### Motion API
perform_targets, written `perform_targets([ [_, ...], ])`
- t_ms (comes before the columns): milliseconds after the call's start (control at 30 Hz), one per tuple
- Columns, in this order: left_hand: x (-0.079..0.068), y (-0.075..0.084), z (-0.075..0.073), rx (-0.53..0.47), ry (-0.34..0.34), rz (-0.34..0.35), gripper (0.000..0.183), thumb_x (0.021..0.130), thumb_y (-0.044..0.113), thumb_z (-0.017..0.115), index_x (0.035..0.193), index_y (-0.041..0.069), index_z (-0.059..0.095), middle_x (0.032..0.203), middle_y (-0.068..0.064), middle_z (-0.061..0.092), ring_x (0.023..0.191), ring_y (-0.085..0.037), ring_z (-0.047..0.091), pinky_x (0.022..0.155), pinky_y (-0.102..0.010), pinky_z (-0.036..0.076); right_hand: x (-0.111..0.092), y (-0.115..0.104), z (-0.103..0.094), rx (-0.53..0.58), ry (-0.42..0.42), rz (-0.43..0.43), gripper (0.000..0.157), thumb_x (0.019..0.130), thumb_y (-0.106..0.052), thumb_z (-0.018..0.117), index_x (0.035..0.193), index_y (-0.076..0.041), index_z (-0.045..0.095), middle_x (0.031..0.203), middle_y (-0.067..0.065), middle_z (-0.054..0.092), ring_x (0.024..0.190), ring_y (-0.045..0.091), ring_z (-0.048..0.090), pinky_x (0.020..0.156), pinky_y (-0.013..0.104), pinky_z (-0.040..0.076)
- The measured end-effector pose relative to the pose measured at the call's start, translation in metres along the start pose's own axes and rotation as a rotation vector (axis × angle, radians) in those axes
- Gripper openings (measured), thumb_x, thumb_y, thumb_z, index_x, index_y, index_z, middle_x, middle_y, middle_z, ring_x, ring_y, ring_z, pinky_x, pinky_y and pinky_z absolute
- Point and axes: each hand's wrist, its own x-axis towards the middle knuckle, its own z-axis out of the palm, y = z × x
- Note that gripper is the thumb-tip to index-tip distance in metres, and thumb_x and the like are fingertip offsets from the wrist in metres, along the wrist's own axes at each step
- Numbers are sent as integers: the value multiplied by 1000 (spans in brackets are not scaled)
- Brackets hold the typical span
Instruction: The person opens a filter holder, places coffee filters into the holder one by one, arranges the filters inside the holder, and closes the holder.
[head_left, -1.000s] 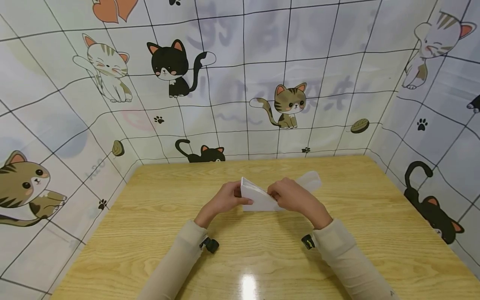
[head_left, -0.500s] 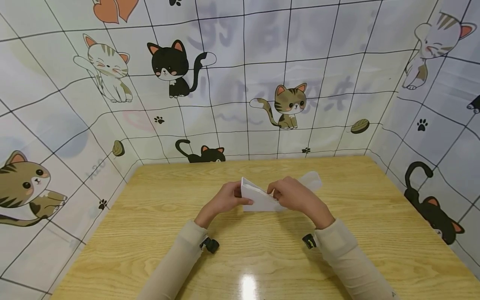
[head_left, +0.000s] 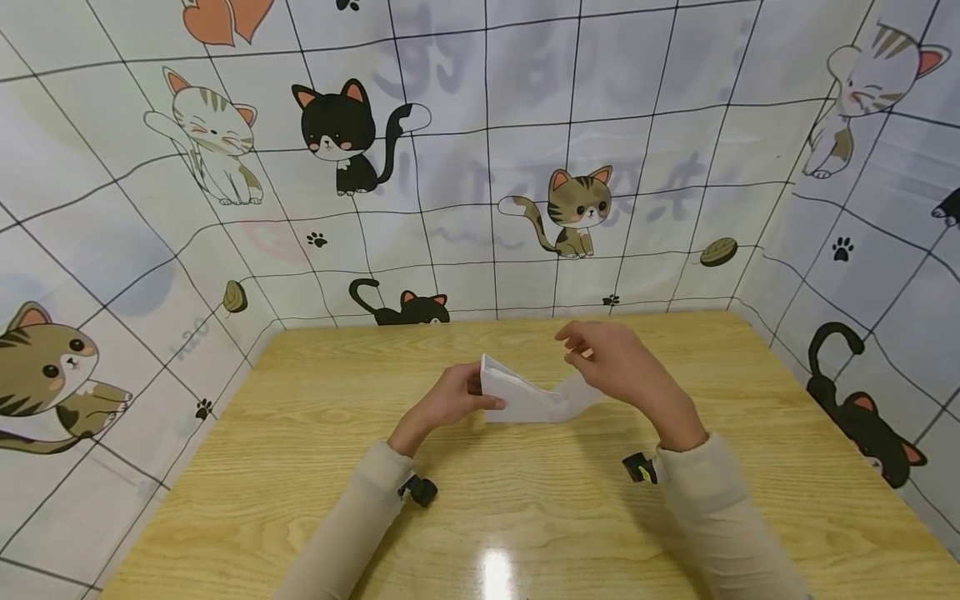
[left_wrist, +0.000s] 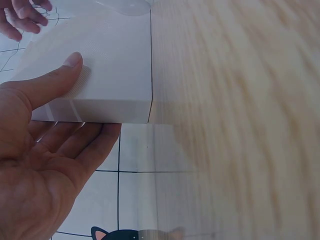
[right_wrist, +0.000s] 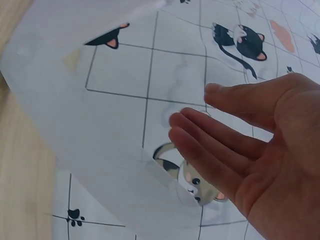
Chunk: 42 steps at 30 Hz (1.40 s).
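A white folder (head_left: 521,403) stands on its long edge on the table, its top open and wider at the left end. From its right end extends a translucent flap (head_left: 579,397), which curves up and back. My left hand (head_left: 452,396) grips the left end; the left wrist view shows the thumb on the textured face of the folder (left_wrist: 117,62) and the fingers behind. My right hand (head_left: 618,360) hovers above the flap with loosely bent fingers. Nothing is between these fingers in the right wrist view, where the flap (right_wrist: 95,135) spreads in front of the hand. The folder's inside is mostly hidden.
The wooden table (head_left: 480,492) reaches back to a white cloth wall (head_left: 450,233) printed with a black grid and cartoon cats. Similar cloth hangs on both sides. A small black device (head_left: 422,491) is strapped at the left wrist, another (head_left: 639,468) at the right.
My right hand has left the folder's top edge and moved up and to the right, uncovering the folder's right end and the flap's base. The left hand and the folder have stayed in place.
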Motion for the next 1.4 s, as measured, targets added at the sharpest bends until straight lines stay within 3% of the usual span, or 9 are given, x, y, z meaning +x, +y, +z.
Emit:
perform_targets([
  [200,1,-1,0,8,2,3,38,91,12,81,125,5,68,117,-15,75,98,-22,76,82,-31,61,-8,4,-22,-2,93,16,32,98,-12,70,130,-6,68,126,15,71,112,35,70,93,53,57],
  [533,0,0,0,17,3,-1,37,91,12,81,125,5,68,118,-15,75,98,-22,76,82,-32,61,-21,31,-49,27,7,128,48,95,-23,75,140,-10,63,149,19,57,140,45,48,109,66,41],
  [833,-1,1,0,14,2,-4,38,91,11,80,126,4,67,119,-15,75,100,-24,76,83,-32,61,-28,63,-54,144,-83,154,67,89,-27,83,146,-5,55,148,22,57,136,44,53,109,64,45],
  [1100,-2,1,0,8,4,-6,38,91,11,80,125,3,67,118,-16,74,100,-23,76,83,-32,61,-29,77,-49,188,-157,132,64,89,-28,83,140,0,57,139,23,63,125,43,63,104,64,48],
  [1400,0,0,0,5,2,-9,37,90,11,81,125,5,68,118,-15,75,99,-22,76,82,-32,61,-31,83,-45,240,-212,165,58,89,-23,82,135,4,59,125,24,70,114,41,69,92,50,59],
])
